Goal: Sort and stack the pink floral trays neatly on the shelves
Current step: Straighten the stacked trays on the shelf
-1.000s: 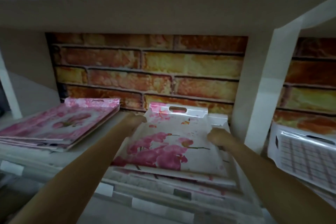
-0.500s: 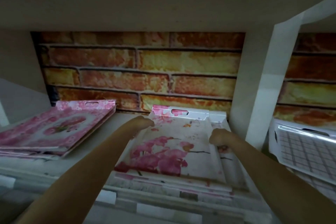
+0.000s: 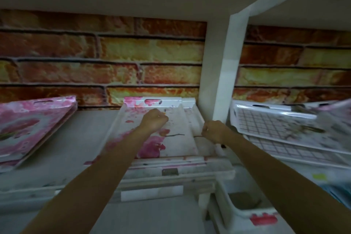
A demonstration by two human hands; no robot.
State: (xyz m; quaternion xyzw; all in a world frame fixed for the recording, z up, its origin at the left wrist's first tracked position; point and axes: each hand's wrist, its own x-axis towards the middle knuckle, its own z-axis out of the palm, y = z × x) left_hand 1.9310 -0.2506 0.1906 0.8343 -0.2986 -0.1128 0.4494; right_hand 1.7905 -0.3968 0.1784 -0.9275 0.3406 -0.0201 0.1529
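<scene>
A white tray printed with pink orchids [image 3: 176,144] lies on top of a stack of similar trays [image 3: 193,173] in the middle of the shelf, its handle slot toward the brick wall. My left hand [image 3: 154,122] hovers over the tray's far half, fingers curled into a loose fist, holding nothing. Beside the top tray's right rim, over the tray beneath, my right hand [image 3: 213,131] is also curled and holds nothing I can see. A second stack of pink floral trays [image 3: 32,125] lies at the left of the shelf.
A white upright post [image 3: 220,74] divides this bay from the right one, where trays with a grid pattern [image 3: 269,127] are stacked at a tilt. A white bin [image 3: 241,209] stands below, front right. The brick-pattern wall [image 3: 117,57] closes the back; a shelf board hangs low overhead.
Both hands have let go of the top tray's sides; the left moved in over its surface, the right pulled back a little. The view shifted right and closer.
</scene>
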